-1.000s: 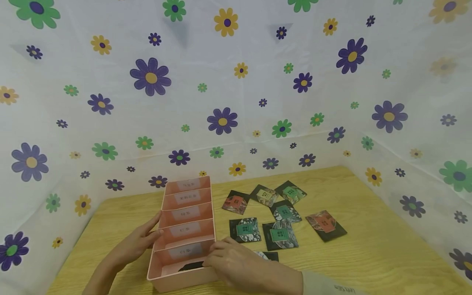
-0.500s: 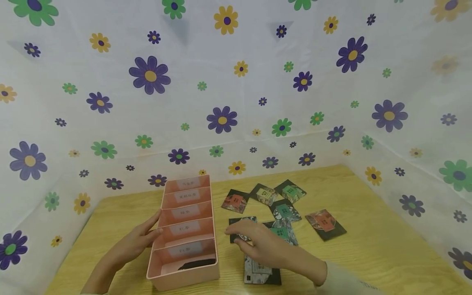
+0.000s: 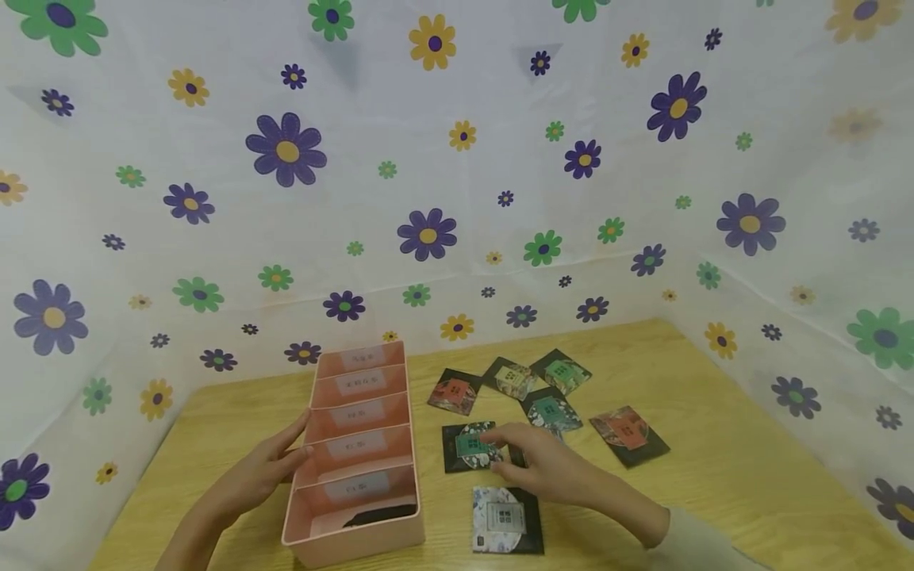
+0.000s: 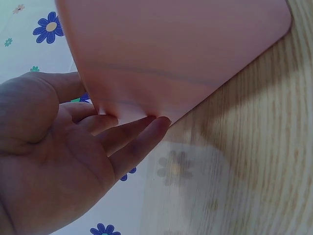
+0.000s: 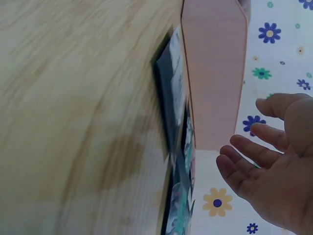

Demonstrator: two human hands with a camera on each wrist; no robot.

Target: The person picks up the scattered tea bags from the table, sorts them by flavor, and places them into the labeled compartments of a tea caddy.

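A pink divided box (image 3: 357, 546) with paper labels in its compartments stands on the left of the table. My left hand (image 3: 257, 476) rests against its left side; in the left wrist view its straight fingertips (image 4: 162, 123) press the pink wall. A black packet (image 3: 383, 514) lies in the front compartment. My right hand (image 3: 553, 466) hovers over the packets right of the box, fingers loosely spread and holding nothing. Its fingertips overlap a black packet with a green label (image 3: 457, 456) in the head view. Another packet behind the hand is mostly hidden. Nearer me lies a white-and-black packet (image 3: 503, 519).
Farther back lie packets with a red label (image 3: 454, 392), a yellow label (image 3: 511, 379), a green label (image 3: 564, 371) and a teal label (image 3: 551, 411), some overlapping. Another red-labelled packet (image 3: 630, 435) sits apart on the right. A flowered cloth (image 3: 471, 182) surrounds the wooden table (image 3: 728, 476).
My right hand has let go of the black packet in the front compartment and moved right, over the packets on the table. The left hand stays at the box.
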